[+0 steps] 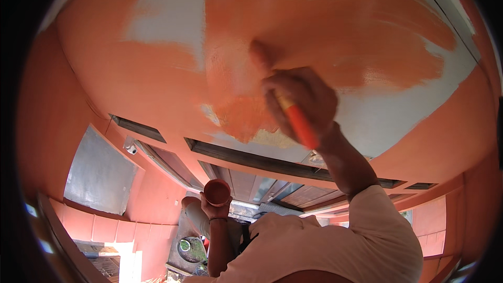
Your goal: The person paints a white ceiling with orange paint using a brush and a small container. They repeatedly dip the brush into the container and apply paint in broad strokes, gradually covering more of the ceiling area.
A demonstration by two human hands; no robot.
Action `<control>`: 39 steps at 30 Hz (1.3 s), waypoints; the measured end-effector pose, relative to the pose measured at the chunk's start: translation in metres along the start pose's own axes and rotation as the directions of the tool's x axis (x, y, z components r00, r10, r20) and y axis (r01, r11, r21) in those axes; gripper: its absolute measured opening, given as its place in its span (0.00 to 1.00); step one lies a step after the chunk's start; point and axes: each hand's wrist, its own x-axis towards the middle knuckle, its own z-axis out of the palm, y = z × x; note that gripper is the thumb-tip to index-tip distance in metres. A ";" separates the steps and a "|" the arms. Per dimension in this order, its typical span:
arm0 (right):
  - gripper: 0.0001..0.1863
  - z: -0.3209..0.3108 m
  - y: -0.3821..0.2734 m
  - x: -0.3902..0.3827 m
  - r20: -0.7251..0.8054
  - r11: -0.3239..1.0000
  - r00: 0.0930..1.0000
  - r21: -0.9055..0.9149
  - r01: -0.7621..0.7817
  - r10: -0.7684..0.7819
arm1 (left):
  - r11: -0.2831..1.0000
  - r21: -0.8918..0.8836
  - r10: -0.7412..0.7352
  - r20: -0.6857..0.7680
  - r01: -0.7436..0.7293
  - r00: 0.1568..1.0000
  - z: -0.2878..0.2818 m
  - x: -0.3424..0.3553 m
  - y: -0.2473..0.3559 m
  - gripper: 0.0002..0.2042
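Raised in front of me, my right hand (306, 99) is closed around a paintbrush (303, 128) with a red and yellow handle. Its paint-covered head, blurred by motion, is against or very near a pale surface (361, 115) partly coated in wet-looking orange paint (335, 31). Streaky edges show where orange meets bare pale grey. Lower down, my left hand (215, 211) grips a small round reddish cup (217, 193), held upright near my body. What the cup contains is hard to make out.
Dark slatted openings (251, 161) run below the painted surface, above brown door panels (243, 184). At the left are a grey window panel (99, 170) and a small white camera (130, 145). A round planter (192, 250) with greenery stands far below.
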 end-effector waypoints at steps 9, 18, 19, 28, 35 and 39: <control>0.05 -0.250 0.116 0.016 -0.636 0.804 0.757 -0.366 -0.468 0.151 | 1.000 -0.020 -0.011 0.003 0.011 1.000 0.002 0.007 0.012 0.30; 0.07 -0.122 0.094 0.046 -0.313 0.649 0.933 -0.750 -0.128 -0.177 | 0.999 0.038 0.009 -0.082 -0.006 0.997 0.004 0.004 0.010 0.30; 0.10 -0.090 0.082 0.055 -0.328 0.785 0.926 -0.617 -0.061 -0.186 | 0.999 0.035 0.018 -0.076 -0.016 0.997 0.004 0.002 0.011 0.30; 0.10 0.128 -0.048 -0.071 0.409 0.897 0.818 0.002 0.442 -0.404 | 0.997 -0.027 0.070 -0.018 -0.070 0.997 0.002 -0.005 0.015 0.33; 0.10 0.144 -0.075 -0.139 0.543 0.943 0.773 0.240 0.231 -0.328 | 0.970 -0.231 0.079 -0.012 -0.080 0.997 -0.034 -0.007 0.022 0.36; 0.05 0.125 -0.023 -0.044 0.411 0.922 0.910 0.371 -0.114 -0.052 | 0.954 -0.272 0.133 0.011 -0.125 0.991 -0.047 -0.011 0.020 0.37</control>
